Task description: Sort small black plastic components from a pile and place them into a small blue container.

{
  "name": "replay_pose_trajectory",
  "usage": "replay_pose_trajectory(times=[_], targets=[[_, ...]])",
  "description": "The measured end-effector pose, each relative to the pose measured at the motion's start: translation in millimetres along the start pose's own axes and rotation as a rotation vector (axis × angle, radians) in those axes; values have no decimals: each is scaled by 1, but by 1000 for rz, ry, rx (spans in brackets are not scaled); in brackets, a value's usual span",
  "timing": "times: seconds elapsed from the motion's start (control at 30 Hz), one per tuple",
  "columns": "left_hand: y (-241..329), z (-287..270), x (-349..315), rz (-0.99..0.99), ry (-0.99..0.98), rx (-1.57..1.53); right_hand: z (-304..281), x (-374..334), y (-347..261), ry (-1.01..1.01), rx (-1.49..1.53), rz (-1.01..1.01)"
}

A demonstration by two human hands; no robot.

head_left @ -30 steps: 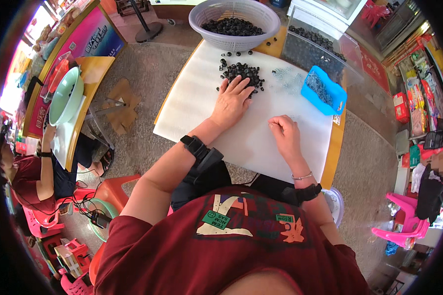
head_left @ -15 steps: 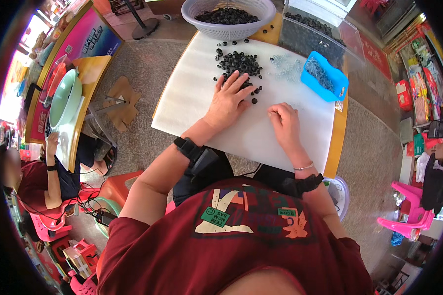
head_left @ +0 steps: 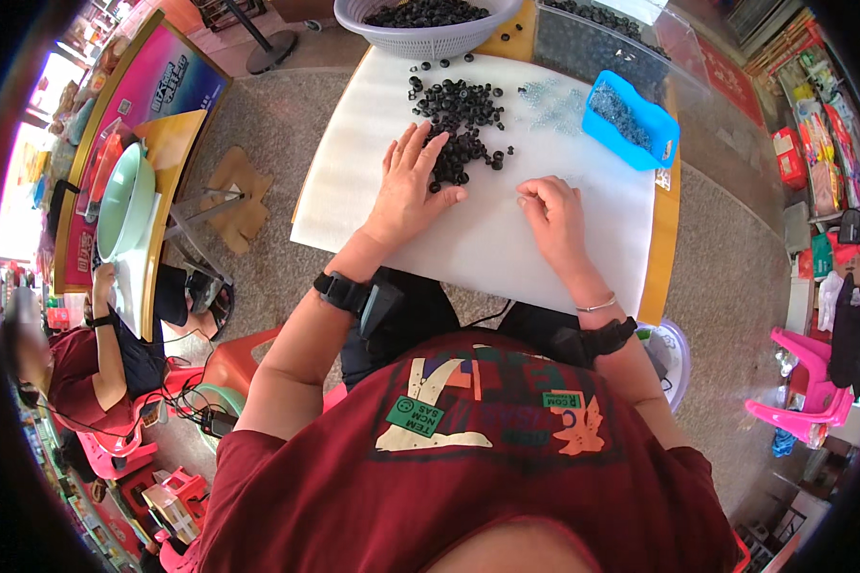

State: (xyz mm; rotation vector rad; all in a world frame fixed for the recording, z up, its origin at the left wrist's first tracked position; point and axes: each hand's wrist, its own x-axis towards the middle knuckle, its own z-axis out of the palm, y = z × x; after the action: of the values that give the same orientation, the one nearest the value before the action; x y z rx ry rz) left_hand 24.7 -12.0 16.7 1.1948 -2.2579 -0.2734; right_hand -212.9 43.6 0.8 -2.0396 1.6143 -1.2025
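Observation:
My left hand lies with its fingers stretched out against the left edge of a pile of small black round parts, its thumb apart and pointing right. The pile sits on a white sheet that covers the table, and its near end spreads beside my fingers. My right hand rests on the sheet to the right of the pile, fingers curled in and pressed together. Whatever it may hold is hidden. Small clear pieces lie scattered beyond it, next to a blue tray of similar clear pieces.
A grey-white plastic basket of black parts stands at the far edge. A clear bin with more black parts is at the far right. On the left, another person sits at a wooden table with a green basin.
My left hand has slid left from over the pile to its edge. More black parts now show, gathered nearer me. My right hand stays curled in about the same place.

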Motion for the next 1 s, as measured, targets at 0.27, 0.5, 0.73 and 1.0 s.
replay_pose_trajectory(times=[0.27,0.5,0.73,1.0], targets=[[-9,-8,-8,-79,-55,102,-1,-1,-2,-16,-15,13],[-13,-3,2,-108,-12,98,-3,-1,-1,-19,-7,4],[5,-6,-1,-22,158,-86,-3,0,-2,1,-19,-6],[26,-7,-12,20,197,-254,-3,0,-3,-9,-5,-14]])
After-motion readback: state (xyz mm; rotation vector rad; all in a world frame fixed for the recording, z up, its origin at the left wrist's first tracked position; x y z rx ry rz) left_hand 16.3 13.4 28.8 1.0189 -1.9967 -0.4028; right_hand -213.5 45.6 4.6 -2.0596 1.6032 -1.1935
